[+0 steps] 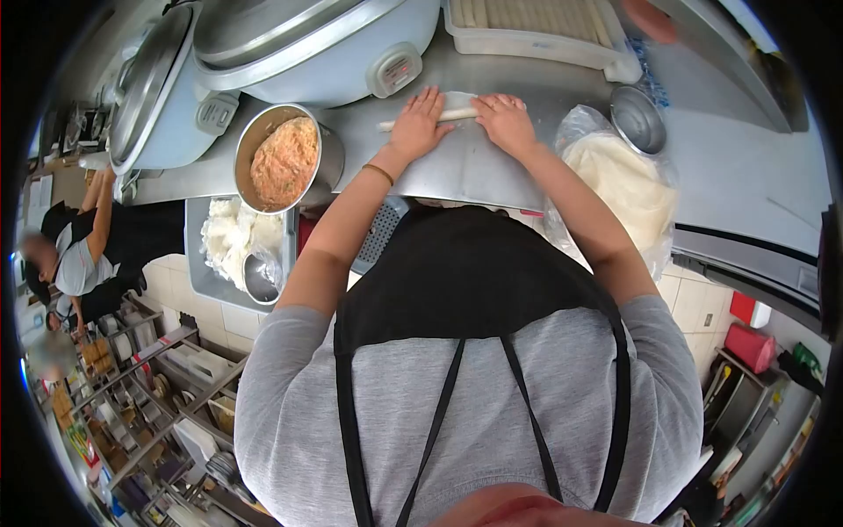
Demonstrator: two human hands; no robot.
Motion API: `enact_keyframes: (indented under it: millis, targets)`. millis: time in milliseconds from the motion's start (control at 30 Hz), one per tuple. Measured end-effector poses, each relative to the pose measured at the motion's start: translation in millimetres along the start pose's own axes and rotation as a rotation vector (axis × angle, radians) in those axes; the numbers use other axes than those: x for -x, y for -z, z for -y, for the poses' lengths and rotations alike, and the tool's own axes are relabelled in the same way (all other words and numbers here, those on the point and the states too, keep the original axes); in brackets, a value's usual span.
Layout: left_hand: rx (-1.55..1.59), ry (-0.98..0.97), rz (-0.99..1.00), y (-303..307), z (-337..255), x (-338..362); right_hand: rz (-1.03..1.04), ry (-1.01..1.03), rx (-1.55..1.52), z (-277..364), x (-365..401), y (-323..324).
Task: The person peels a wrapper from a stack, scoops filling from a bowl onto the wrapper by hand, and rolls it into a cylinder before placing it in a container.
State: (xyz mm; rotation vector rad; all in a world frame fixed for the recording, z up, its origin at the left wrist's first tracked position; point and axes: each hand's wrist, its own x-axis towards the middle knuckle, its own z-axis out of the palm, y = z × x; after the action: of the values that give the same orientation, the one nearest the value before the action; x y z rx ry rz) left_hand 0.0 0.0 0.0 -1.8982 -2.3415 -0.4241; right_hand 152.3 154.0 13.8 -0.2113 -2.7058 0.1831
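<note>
A thin, pale roll (457,114) lies on the metal counter (492,174) under both hands. My left hand (421,125) rests flat on its left part, fingers spread, with one end of the roll showing past it. On the right part lies my right hand (505,121), its fingers stretched out. Between the hands a pale sheet edge shows just above the roll. To the left stands a metal pot (333,160) of orange-pink filling (285,162). Right of my right arm is a plastic bag with pale wrapper sheets (619,180).
Two large lidded cookers (307,79) stand at the back left. A white tray (544,46) of similar rolls is at the back, a metal bowl (638,120) at the right. Below the counter's edge sits a grey tub (193,237). Another person (83,255) is at far left.
</note>
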Motion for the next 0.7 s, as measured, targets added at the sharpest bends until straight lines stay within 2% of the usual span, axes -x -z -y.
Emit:
enact_keyframes:
  millis: [67,100,167,267,400,467,500,567,633,700]
  targets:
    - [-0.091,0.026,-0.120,1.1,0.7,-6.4,0.007,-0.002,0.032,-3.4,-2.7,2.9]
    - [-0.101,0.019,-0.117,8.8,2.0,-8.7,-0.004,-0.007,0.027,-3.8,-7.5,-0.2]
    - [0.135,0.037,-0.204,16.9,-8.0,-9.3,0.051,-0.013,-0.009,-9.4,-9.1,-1.8]
    - [0.312,0.024,-0.238,3.1,-20.6,2.6,0.131,-0.034,0.037,-3.3,3.9,3.0]
    - [0.380,0.002,-0.271,5.8,-34.1,20.5,0.136,-0.041,0.108,10.2,30.5,9.2]
    - [0.405,-0.004,-0.255,8.6,-43.9,31.5,0.177,-0.050,-0.062,13.7,47.1,18.5]
    - [0.415,-0.022,-0.256,9.1,-47.8,34.4,0.173,-0.065,-0.049,8.7,51.5,28.4]
    - [0.414,-0.013,-0.276,10.4,-52.5,39.2,0.028,-0.111,-0.041,-6.3,58.5,57.8]
    - [0.418,-0.023,-0.285,11.4,-53.9,38.8,-0.131,-0.274,-0.040,-52.1,65.0,80.6]
    - [0.392,-0.001,-0.267,10.7,-54.2,38.5,-0.221,-0.451,0.162,-96.7,82.1,103.9]
